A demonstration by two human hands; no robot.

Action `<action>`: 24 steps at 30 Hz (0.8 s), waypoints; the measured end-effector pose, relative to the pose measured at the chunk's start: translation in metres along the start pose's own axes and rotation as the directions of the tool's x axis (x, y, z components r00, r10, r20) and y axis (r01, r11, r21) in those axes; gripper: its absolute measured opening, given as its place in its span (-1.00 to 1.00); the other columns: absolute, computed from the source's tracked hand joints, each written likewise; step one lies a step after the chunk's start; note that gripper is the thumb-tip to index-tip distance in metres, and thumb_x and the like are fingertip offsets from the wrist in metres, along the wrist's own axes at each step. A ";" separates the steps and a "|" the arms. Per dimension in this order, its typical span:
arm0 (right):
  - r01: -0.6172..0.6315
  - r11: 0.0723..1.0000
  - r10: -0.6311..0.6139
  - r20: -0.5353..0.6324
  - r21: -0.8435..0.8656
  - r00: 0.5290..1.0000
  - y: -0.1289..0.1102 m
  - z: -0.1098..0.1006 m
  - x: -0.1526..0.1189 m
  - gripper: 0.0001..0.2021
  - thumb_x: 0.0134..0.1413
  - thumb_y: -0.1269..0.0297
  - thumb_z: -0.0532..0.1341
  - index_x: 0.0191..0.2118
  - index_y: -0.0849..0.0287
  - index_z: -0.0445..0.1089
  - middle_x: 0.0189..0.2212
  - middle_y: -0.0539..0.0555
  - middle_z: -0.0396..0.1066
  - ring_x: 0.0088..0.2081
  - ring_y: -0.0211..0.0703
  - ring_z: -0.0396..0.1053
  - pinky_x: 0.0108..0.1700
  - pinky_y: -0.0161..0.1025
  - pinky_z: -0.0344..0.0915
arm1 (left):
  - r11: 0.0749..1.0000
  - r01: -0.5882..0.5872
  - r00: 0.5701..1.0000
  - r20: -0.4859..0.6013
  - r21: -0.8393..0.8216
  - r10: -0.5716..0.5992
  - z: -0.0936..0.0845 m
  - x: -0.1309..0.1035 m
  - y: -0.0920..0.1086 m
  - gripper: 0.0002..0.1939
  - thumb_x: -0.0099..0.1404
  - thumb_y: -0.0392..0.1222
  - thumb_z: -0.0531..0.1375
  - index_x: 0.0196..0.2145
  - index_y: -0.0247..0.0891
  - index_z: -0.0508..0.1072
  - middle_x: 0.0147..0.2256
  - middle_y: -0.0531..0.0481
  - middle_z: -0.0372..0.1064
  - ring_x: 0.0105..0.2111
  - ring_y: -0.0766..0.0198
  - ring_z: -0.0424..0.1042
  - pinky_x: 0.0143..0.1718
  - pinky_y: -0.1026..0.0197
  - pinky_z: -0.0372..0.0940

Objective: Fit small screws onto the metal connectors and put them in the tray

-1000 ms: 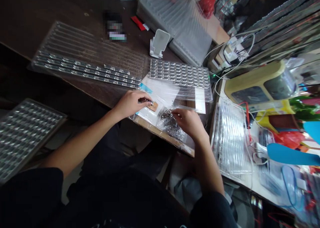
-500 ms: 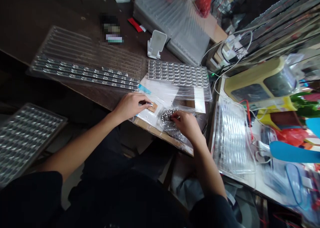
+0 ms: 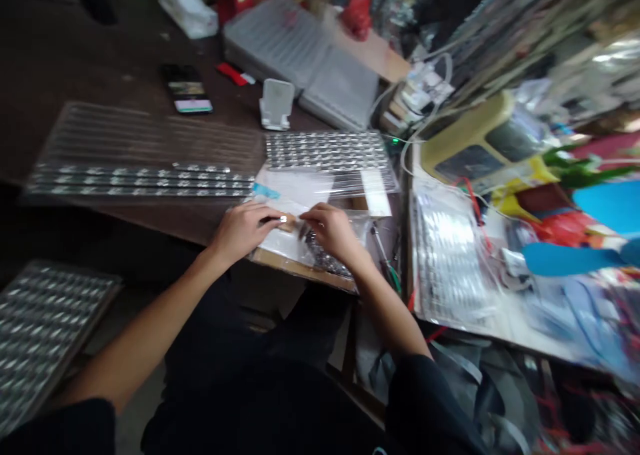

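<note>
My left hand (image 3: 244,228) is closed in a pinch on a small shiny metal connector (image 3: 283,219), above a small tan block (image 3: 289,226). Just right of it, my right hand (image 3: 333,230) has thumb and fingertips pressed together; whatever they hold is too small and blurred to make out. Under that hand lies a clear plastic bag (image 3: 327,260) of small shiny metal parts. Beyond my hands, a clear ribbed tray (image 3: 325,150) carries rows of metal connectors. To the left, another ribbed tray (image 3: 115,135) has connectors along its near rows.
Farther back are a phone (image 3: 186,88), a white phone stand (image 3: 277,103) and stacked clear trays (image 3: 280,38). A screwdriver-like tool (image 3: 384,252) lies right of the bag. Blue fan blades (image 3: 570,260) stand at right. A filled tray (image 3: 45,328) sits lower left.
My right hand has moved left from the heap of metal parts and is now close to my left hand. My left hand keeps its pinch on the connector. The camera view has shifted.
</note>
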State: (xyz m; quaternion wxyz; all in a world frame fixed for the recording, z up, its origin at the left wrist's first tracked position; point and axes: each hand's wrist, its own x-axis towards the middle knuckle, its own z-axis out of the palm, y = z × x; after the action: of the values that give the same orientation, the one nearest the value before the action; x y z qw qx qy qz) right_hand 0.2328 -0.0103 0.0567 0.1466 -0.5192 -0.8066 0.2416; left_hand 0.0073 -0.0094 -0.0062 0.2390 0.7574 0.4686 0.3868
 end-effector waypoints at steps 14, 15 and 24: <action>0.124 0.919 -0.083 0.125 -0.374 0.989 -0.025 0.037 0.016 -0.71 0.36 0.51 0.10 0.02 0.22 0.53 -0.08 0.23 0.53 -0.10 -0.02 0.48 -0.18 -0.22 0.36 | 0.977 0.185 0.966 -0.164 -0.104 -0.200 -0.009 0.005 -0.003 -0.79 0.39 -0.04 0.22 -0.18 -0.21 0.56 -0.18 -0.07 0.61 -0.23 0.17 0.56 -0.12 0.18 0.41; 0.132 0.913 -0.086 0.134 -0.386 0.987 -0.026 0.036 0.016 -0.70 0.36 0.52 0.09 0.02 0.22 0.53 -0.09 0.23 0.53 -0.12 -0.01 0.48 -0.19 -0.22 0.36 | 0.978 0.181 0.967 -0.163 -0.100 -0.195 -0.008 0.005 -0.002 -0.79 0.39 -0.05 0.21 -0.18 -0.21 0.55 -0.19 -0.07 0.61 -0.23 0.18 0.56 -0.13 0.18 0.41; 0.160 0.973 -0.112 -0.261 0.169 0.959 0.011 -0.001 0.005 -0.73 0.32 0.38 0.14 -0.07 0.15 0.61 -0.15 0.14 0.61 -0.16 -0.12 0.55 -0.11 -0.22 0.45 | 0.996 0.086 0.995 -0.052 -0.038 -0.088 0.008 0.016 0.015 -0.88 0.35 -0.10 0.29 -0.23 -0.18 0.56 -0.25 -0.05 0.59 -0.23 0.15 0.54 -0.17 0.13 0.41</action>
State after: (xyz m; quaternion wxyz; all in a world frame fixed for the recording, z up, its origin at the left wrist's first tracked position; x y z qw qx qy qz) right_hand 0.2395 -0.0018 0.0515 0.3115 -0.4724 -0.7891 0.2390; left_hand 0.0260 -0.0020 0.0053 0.2566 0.7212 0.5004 0.4045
